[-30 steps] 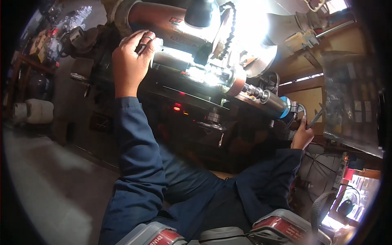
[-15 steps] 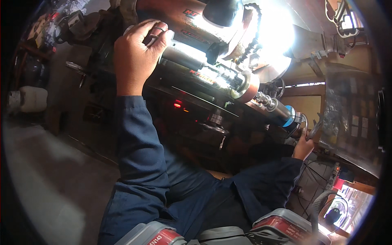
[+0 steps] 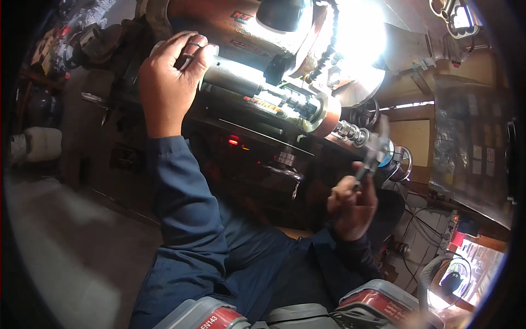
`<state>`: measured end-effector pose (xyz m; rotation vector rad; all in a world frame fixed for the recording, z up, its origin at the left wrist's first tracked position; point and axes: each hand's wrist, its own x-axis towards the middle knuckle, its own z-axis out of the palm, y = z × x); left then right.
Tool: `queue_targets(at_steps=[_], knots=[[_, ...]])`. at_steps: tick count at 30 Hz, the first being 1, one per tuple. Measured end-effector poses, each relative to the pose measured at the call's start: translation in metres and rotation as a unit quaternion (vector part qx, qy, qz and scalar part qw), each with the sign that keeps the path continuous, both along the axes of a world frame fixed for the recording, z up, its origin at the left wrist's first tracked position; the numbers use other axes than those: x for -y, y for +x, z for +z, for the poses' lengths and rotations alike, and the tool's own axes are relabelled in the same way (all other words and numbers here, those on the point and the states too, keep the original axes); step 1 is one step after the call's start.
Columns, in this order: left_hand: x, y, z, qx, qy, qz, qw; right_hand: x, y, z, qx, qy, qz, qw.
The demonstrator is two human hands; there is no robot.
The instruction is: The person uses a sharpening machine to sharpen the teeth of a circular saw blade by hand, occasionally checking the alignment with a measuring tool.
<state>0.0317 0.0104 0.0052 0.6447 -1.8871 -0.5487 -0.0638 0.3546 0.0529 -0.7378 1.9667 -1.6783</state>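
Observation:
My left hand is closed on the near-left end of a grey metal cylinder mounted on the machine, with a dark loop among the fingers. From the cylinder a stepped shaft runs right through a copper-rimmed disc to polished fittings and a blue-banded end piece. My right hand, lower right of the shaft, is wrapped round a metal hand tool, blurred by motion, whose head overlaps the fittings in this view.
A black rounded housing and bright lamp glare top the machine. A handwheel hangs below its rail. At left are cluttered metal parts and a white jug; at right, a plastic sheet, cables and a power strip.
My right hand has come down and left from the blue-banded end piece, swinging the tool across the shaft. My left hand stays on the cylinder's end as the view shifts slightly.

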Motion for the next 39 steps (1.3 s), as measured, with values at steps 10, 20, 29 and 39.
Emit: queue_targets(at_steps=[10,20,29,39], knots=[[0.001,0.01,-0.012,-0.041,-0.005,-0.02,0.999,0.062,0.042,-0.02,0.422,-0.125,0.101,0.892],[-0.002,0.011,-0.002,-0.034,0.02,-0.028,0.999,0.083,0.056,-0.033,0.417,-0.137,0.025,0.898],[0.001,0.011,-0.002,-0.03,-0.017,-0.028,0.999,0.091,0.061,-0.04,0.419,-0.138,-0.012,0.898],[0.0,0.013,0.002,-0.013,0.008,-0.037,0.999,0.093,0.047,-0.003,0.425,-0.033,-0.063,0.902]])
